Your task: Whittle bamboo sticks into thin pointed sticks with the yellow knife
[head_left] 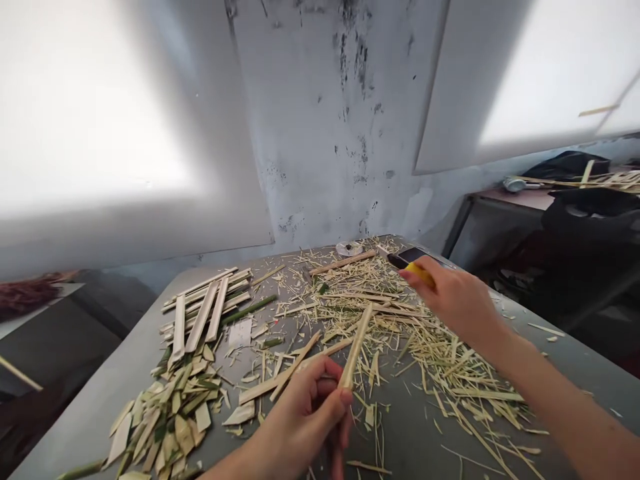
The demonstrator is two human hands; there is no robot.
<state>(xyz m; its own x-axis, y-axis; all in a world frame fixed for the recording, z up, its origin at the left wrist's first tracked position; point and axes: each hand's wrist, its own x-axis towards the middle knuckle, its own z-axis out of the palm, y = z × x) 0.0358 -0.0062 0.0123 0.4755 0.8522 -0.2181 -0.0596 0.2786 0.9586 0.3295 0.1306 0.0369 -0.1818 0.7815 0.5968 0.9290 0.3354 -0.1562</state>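
Observation:
My left hand [320,407] is closed on the lower end of a pale bamboo strip [357,347], which points up and away over the table. My right hand [445,290] grips the yellow handle [421,273] of a knife. The knife's black part [397,261] and short blade [383,251] point to the far left, apart from the strip. Thin shavings [450,363] lie under and around both hands.
Stacked bamboo slats [203,313] and a heap of short offcuts [175,417] lie on the left of the grey table [420,440]. A hammer [343,263], a tape roll [349,249] and a dark flat device [414,254] sit at the back. A wall stands behind.

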